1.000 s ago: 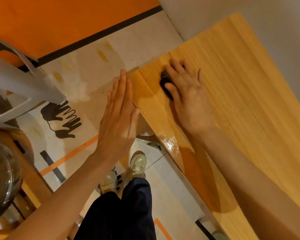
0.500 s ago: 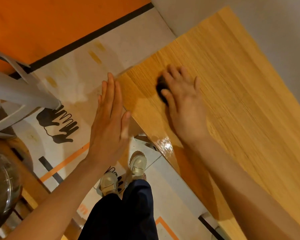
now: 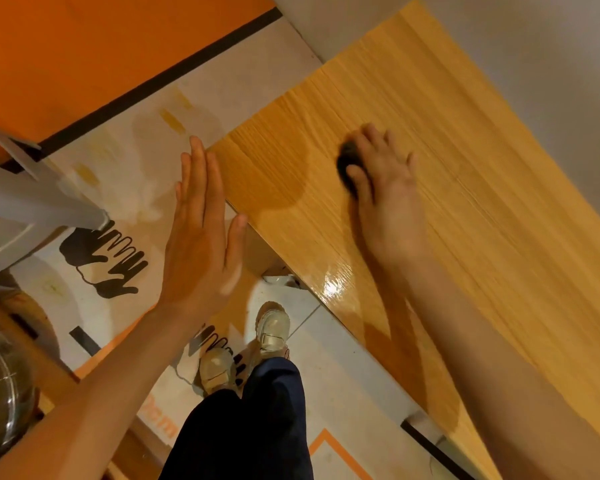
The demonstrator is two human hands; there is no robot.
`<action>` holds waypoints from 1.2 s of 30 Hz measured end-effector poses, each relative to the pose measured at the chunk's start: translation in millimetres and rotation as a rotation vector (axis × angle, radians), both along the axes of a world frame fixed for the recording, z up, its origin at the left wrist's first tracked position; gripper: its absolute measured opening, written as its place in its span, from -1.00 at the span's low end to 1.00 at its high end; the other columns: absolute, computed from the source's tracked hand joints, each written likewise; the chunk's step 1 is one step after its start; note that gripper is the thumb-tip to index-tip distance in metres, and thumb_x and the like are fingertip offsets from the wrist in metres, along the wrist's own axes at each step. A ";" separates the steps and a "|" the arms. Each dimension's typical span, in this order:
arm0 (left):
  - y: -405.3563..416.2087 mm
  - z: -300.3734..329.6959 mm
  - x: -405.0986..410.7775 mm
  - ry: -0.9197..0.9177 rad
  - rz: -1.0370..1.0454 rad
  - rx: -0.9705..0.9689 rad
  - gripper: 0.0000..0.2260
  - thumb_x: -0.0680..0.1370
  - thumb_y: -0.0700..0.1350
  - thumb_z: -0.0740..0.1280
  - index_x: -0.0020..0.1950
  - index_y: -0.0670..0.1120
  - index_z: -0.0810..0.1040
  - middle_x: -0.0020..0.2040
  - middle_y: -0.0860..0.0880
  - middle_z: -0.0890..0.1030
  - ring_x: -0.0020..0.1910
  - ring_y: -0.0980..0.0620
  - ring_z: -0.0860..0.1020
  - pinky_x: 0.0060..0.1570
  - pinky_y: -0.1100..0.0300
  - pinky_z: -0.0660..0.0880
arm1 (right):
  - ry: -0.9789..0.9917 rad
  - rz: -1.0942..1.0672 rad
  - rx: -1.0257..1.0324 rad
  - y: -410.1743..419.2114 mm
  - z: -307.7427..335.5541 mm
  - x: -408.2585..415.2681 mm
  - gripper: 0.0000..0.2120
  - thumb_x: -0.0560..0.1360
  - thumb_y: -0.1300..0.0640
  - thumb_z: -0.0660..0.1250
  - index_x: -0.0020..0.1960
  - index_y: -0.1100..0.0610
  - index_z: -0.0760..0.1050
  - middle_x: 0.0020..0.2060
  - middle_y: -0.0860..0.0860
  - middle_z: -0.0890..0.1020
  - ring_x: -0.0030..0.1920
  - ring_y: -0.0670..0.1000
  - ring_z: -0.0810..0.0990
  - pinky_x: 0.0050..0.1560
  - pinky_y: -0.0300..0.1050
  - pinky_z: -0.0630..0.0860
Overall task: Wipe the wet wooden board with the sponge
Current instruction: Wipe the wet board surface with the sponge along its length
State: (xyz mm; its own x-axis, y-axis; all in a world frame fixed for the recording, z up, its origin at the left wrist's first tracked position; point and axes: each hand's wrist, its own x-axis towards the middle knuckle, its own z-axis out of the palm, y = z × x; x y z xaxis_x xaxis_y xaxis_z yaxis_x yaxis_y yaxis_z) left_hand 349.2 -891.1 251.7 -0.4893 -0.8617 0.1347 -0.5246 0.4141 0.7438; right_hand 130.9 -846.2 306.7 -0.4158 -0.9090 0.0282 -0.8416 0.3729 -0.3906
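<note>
Wooden board (image 3: 465, 188) fills the right side of the head view, its near edge glossy with a wet sheen (image 3: 333, 287). The right hand (image 3: 388, 199) lies palm down on the board, fingers pressing a dark sponge (image 3: 347, 161) flat against the wood. The left hand (image 3: 201, 237) is flat, fingers extended and together, holding nothing, beside the board's left corner. Below, 2 pale shoes (image 3: 272, 329) stand on the printed floor (image 3: 125, 181).

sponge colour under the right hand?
Dark, near black. The sponge peeks out beside the right hand; head view.
</note>
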 end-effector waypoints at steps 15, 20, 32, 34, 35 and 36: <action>0.3 -4.4 -0.4 0.003 -0.012 -0.025 -0.37 0.72 0.04 0.02 0.64 -0.25 -0.16 0.66 -0.22 -0.18 0.64 -0.05 -0.22 0.62 0.04 -0.17 | 0.056 -0.019 0.007 12.6 -3.0 -32.7 -0.62 0.64 0.02 0.12 0.44 0.02 0.36 0.49 0.00 0.32 0.53 0.08 0.14 0.50 0.17 -0.11; 1.0 -5.2 -1.2 0.010 -0.002 -0.005 -0.38 0.72 0.02 0.03 0.63 -0.26 -0.16 0.65 -0.23 -0.18 0.64 -0.06 -0.23 0.63 -0.05 -0.13 | -0.058 -0.262 -0.091 20.7 -11.1 -20.6 -0.58 0.64 0.01 0.08 0.44 0.11 0.36 0.47 0.06 0.34 0.51 0.14 0.17 0.48 0.22 0.08; -0.5 -5.1 1.3 -0.019 -0.019 -0.010 -0.38 0.72 0.01 0.03 0.64 -0.23 -0.18 0.65 -0.11 -0.24 0.65 -0.07 -0.22 0.62 -0.10 -0.12 | -0.107 -0.213 -0.058 60.6 -2.1 -36.5 -0.62 0.65 0.02 0.11 0.42 0.10 0.38 0.46 0.06 0.35 0.53 0.10 0.14 0.50 0.22 0.06; 0.6 -4.2 1.0 -0.015 -0.021 0.002 -0.38 0.72 -0.01 0.04 0.64 -0.23 -0.19 0.66 -0.18 -0.22 0.65 -0.10 -0.21 0.62 -0.12 -0.12 | -0.150 -0.314 -0.075 67.8 -5.0 -17.8 -0.61 0.66 0.05 0.11 0.45 0.10 0.34 0.50 0.05 0.29 0.55 0.08 0.06 0.51 0.20 0.02; 0.9 -3.6 0.6 -0.009 -0.020 0.006 -0.38 0.72 -0.02 0.05 0.64 -0.24 -0.19 0.66 -0.20 -0.21 0.65 -0.11 -0.21 0.62 -0.12 -0.12 | -0.151 -0.278 -0.073 76.1 -4.1 6.8 -0.61 0.65 0.05 0.11 0.46 0.09 0.33 0.50 0.05 0.28 0.56 0.06 0.05 0.52 0.18 0.02; 1.4 -3.1 0.2 -0.003 -0.019 0.010 -0.38 0.71 -0.03 0.05 0.64 -0.23 -0.19 0.66 -0.20 -0.21 0.65 -0.11 -0.22 0.62 -0.12 -0.12 | -0.142 -0.203 -0.071 86.7 -2.3 36.1 -0.60 0.65 0.06 0.13 0.47 0.09 0.32 0.50 0.03 0.27 0.56 0.05 0.04 0.53 0.17 0.02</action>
State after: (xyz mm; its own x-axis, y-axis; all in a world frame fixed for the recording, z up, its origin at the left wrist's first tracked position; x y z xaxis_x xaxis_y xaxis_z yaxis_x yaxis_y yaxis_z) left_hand 349.4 -889.7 248.6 -0.5059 -0.8535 0.1247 -0.5189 0.4166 0.7464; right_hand 167.1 -759.5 304.4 -0.5942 -0.8041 0.0172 -0.6872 0.4964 -0.5304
